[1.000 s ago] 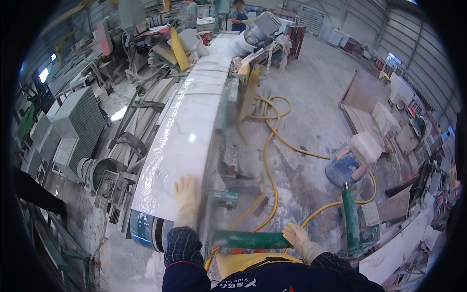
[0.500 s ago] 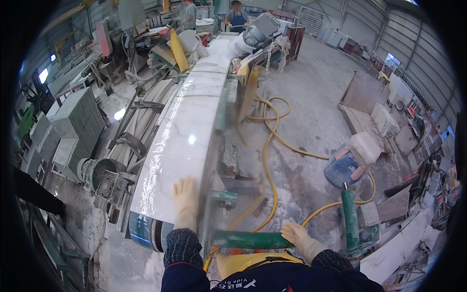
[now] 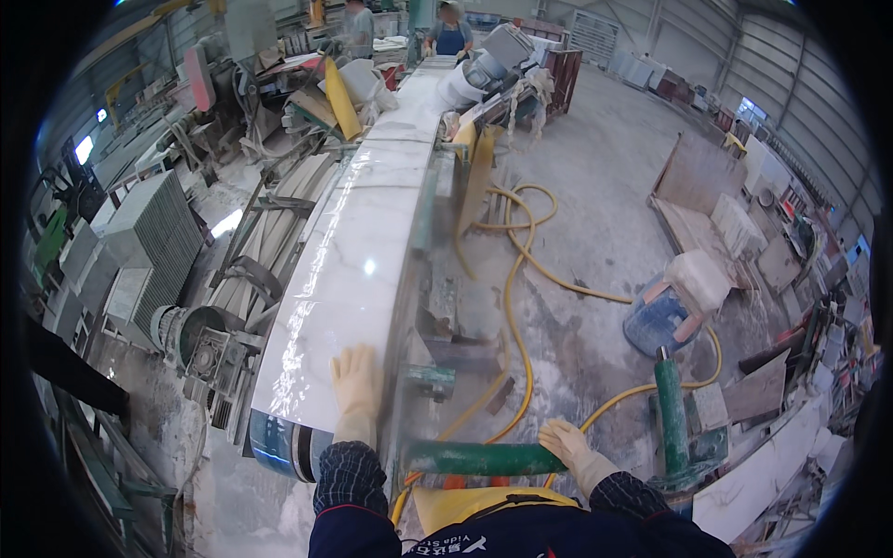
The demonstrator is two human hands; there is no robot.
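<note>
A pale yellow rubber glove covers my left hand (image 3: pixel 355 383), which lies flat with fingers stretched on the wet, glossy white marble slab (image 3: pixel 339 256), close to its right edge. Under the slab's near end shows a belt conveyor's rounded end (image 3: pixel 277 442). My right hand (image 3: pixel 575 454), gloved the same way, rests over the right end of a horizontal green pipe (image 3: pixel 488 458) in front of me. Its fingers look stretched out across the pipe; their undersides are hidden. A yellow apron (image 3: pixel 456 504) shows at my waist.
A yellow hose (image 3: pixel 513 325) winds over the floor on the right. Near it stand a blue barrel (image 3: pixel 659 321) and an upright green post (image 3: pixel 668 409). Left of the conveyor are a motor (image 3: pixel 177 330) and stacked slabs (image 3: pixel 158 242). A machine head (image 3: pixel 484 70) and a co-worker (image 3: pixel 450 37) are at the far end.
Both my hands keep their places on the slab and the pipe. My view shifts slightly. At the far end, the co-worker in the blue apron has shifted a little and changed arm position.
</note>
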